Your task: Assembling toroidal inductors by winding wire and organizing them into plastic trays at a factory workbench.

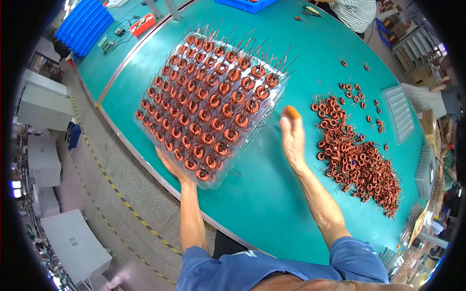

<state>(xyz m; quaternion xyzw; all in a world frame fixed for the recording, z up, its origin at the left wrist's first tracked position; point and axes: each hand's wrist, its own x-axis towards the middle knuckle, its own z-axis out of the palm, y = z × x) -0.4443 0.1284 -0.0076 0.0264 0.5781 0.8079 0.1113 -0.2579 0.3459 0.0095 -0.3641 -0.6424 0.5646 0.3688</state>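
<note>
Head view, looking down at your two bare hands over the green surface [272, 194]. Your left hand [171, 165] lies under the near edge of the clear plastic tray [158, 104], fingers spread flat beneath it and mostly hidden by it, so that the tray is borne from below and sits tilted, its near corner hanging past the surface's edge. Your right hand [292, 138] stands just beside the tray's right edge, open and holding nothing, fingers together and pointing away from you; one fingertip wears an orange cot [292, 112], probably for grip on small parts. The tray carries rows of copper-wound ring coils [208, 104], one to a pocket, wire leads pointing the far way; the pockets keep the coils apart and in order. To the right of your right hand, well apart from the tray, a loose heap of like coils [357, 162] lies on the surface. Beyond it rests an empty clear tray [399, 114]. A blue bin [245, 5] stands at the far edge.
</note>
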